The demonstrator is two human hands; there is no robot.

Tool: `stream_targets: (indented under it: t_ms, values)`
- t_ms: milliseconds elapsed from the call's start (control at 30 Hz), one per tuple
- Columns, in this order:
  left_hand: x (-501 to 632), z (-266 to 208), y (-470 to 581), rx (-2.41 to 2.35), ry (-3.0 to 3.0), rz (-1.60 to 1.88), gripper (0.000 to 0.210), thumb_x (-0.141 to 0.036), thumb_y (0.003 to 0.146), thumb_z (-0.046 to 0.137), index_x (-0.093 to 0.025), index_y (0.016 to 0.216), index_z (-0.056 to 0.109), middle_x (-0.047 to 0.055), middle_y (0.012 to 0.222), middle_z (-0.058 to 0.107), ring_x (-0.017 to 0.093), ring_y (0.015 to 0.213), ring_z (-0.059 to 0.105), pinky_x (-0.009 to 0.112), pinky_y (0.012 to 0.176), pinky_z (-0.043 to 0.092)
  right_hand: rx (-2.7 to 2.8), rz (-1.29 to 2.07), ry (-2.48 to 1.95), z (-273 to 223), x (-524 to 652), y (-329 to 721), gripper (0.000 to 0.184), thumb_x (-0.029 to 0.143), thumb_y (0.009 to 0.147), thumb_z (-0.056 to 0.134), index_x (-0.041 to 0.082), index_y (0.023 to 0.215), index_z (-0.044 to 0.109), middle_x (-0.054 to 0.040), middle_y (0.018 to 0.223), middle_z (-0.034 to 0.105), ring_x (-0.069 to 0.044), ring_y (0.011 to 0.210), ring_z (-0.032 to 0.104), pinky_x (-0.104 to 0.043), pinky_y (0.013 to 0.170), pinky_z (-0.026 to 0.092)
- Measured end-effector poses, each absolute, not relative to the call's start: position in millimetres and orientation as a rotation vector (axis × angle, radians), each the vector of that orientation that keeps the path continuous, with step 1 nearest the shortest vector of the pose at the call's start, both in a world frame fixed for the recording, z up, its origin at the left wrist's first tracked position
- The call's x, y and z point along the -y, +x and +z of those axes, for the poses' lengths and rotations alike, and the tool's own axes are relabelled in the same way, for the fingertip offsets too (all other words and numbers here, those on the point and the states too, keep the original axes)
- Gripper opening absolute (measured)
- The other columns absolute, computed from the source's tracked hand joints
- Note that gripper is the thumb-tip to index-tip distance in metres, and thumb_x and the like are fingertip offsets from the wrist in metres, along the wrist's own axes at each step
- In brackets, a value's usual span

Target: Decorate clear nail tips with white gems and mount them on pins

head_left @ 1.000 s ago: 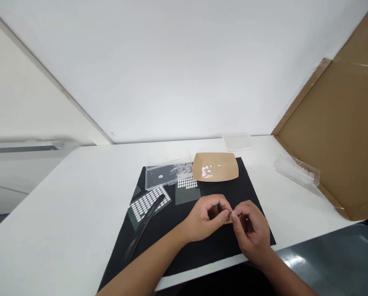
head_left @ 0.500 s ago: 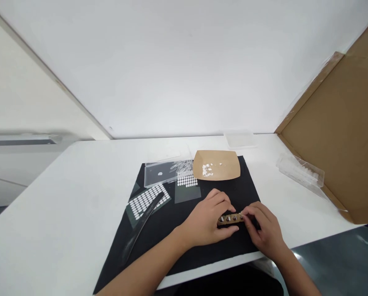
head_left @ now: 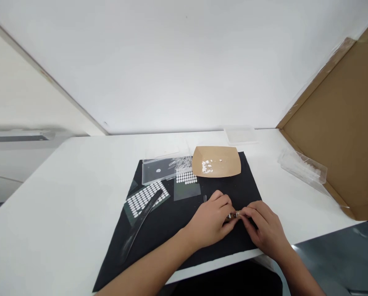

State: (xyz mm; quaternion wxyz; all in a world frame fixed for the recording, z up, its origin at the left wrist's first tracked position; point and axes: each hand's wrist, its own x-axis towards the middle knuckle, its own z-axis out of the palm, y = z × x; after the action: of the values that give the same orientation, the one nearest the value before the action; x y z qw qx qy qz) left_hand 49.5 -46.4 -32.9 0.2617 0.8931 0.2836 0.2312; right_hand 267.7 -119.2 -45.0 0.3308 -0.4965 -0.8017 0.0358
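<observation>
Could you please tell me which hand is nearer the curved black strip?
Left. The left hand lies to the right of the curved black strip; the right hand is farther to the right.

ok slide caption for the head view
Left hand and right hand hold a small brown strip over a black mat, a tray of white bits beyond.

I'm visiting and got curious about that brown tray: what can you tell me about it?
The tray is shallow and oblong, with rounded sides and sloping walls, and looks like plain brown card. It sits upright and open at the far side of the black mat. White bits lie clustered left of its middle, with one apart to the right. The clear box is close on its left; whether they touch is unclear. Neither the left hand nor the right hand touches it.
</observation>
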Motion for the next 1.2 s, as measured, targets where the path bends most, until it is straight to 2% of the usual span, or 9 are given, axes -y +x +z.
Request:
stream_targets:
  t_ms: [1200]
  values:
    - [45.9, -35.6, 50.5, -0.755, 2.394, 0.650, 0.009, -0.021, 0.100, 0.068, -0.020, 0.094, 0.076, 0.005, 0.098, 0.070, 0.022, 0.095, 0.050, 0.033, 0.079, 0.049, 2.178, 0.019, -1.373, -37.4, 121.3, 262.0, 0.010, 0.014, 0.104, 0.061, 0.020, 0.112, 0.065, -0.0069, 0.098, 0.066, -0.021, 0.088, 0.062, -0.035, 0.077, 0.052]
